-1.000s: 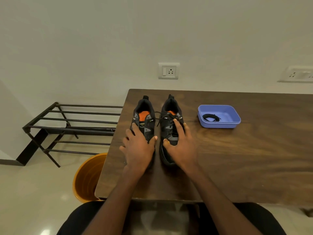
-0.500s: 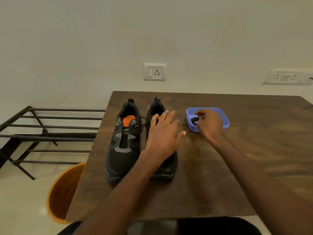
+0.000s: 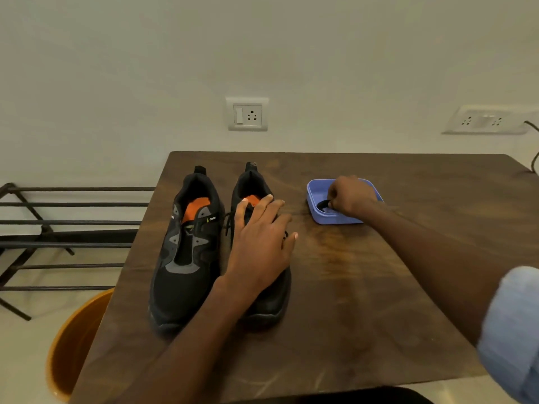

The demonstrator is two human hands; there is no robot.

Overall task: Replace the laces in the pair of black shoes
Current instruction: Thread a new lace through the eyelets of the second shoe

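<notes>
Two black shoes with orange insoles stand side by side on the brown table (image 3: 364, 301), toes toward me. The left shoe (image 3: 186, 252) has no lace. The right shoe (image 3: 262, 298) still carries a black lace and is largely covered by my left hand (image 3: 259, 246), which rests flat on it with fingers straight. To the right sits a blue tray (image 3: 332, 218). My right hand (image 3: 350, 199) reaches into it and pinches a coiled black lace (image 3: 323, 204), which is mostly hidden by my fingers.
A black metal rack (image 3: 58, 223) stands on the floor left of the table. An orange bucket (image 3: 67, 345) sits by the table's near-left corner. Wall sockets (image 3: 247, 114) are behind the table, and a cable (image 3: 533, 158) hangs at the far right.
My right hand left the right shoe, reached to the blue tray and took hold of the lace. My left hand shifted from the left shoe onto the right shoe. The view turned left.
</notes>
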